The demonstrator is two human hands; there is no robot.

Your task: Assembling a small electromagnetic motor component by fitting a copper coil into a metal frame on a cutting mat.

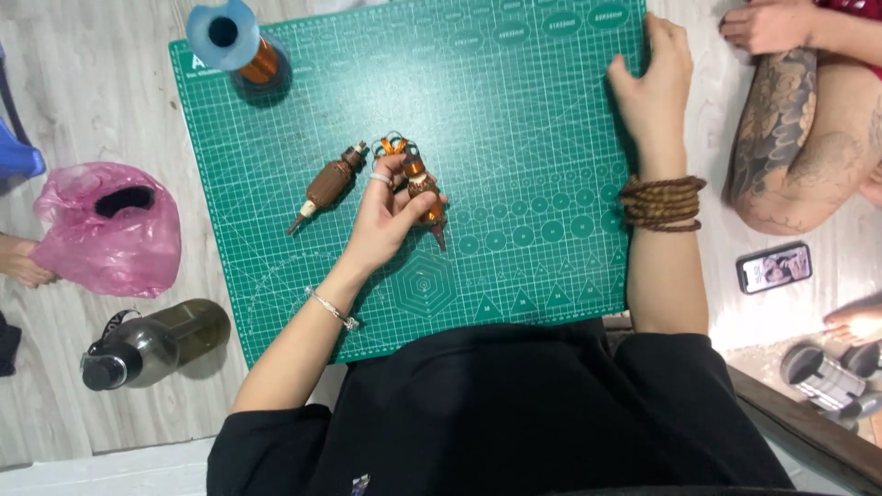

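Closed around a copper-wound armature (418, 184), the left hand (386, 216) pinches it mid-mat, long axis running far-left to near-right, shaft tip poking out near. Second armature (329, 186) lies just left of that hand, untouched (tilted the opposite way). Right hand (654, 87) is open, flat on the green cutting mat (514, 138), far-right corner, well apart from both.
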